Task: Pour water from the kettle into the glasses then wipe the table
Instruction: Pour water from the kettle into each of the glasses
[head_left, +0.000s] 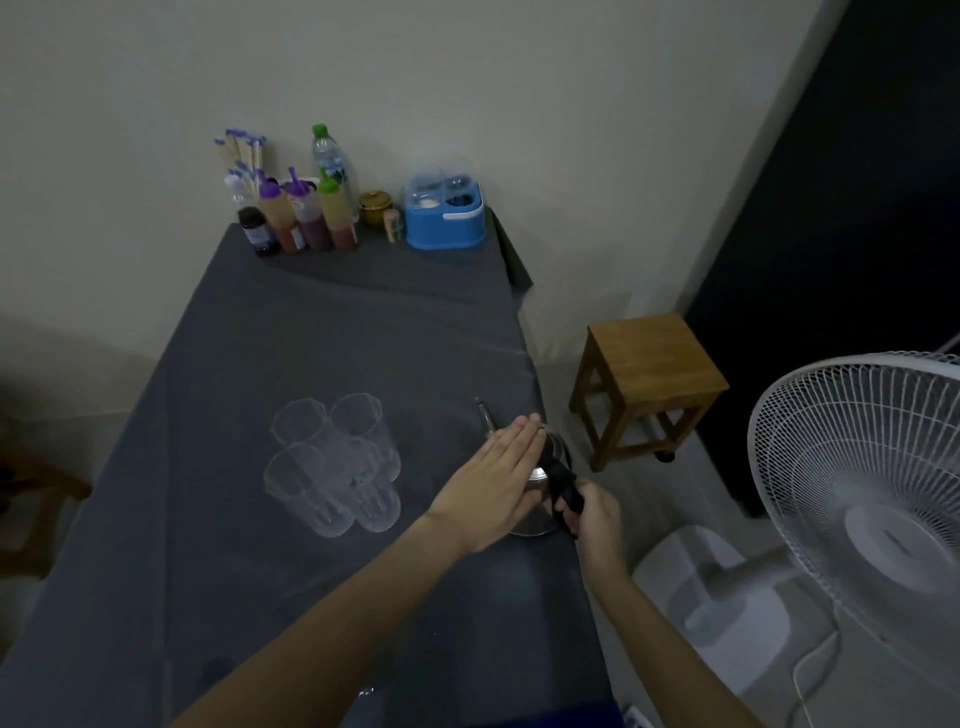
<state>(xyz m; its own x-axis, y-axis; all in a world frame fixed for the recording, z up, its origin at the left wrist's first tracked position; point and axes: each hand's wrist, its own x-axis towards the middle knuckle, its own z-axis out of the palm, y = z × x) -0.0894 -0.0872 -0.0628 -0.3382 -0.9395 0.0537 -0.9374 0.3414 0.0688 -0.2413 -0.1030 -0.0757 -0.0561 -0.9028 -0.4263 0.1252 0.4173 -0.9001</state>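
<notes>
Right hand (595, 512) in a curled grip on the kettle (535, 524) handle (565, 488), left hand (498, 473) straight-fingered on the lid (538, 474): I'd lift level, then tip slowly over the nearest glasses (332, 462).

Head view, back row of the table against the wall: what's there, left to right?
Dark bottle → purple-capped squeeze bottle → second purple-capped squeeze bottle → green-capped squeeze bottle → brown lidded jar → small cylindrical holder → blue condiment caddy.

Left hand (488, 483) hides most of kettle (540, 522); fan (857, 493) cropped.
</notes>
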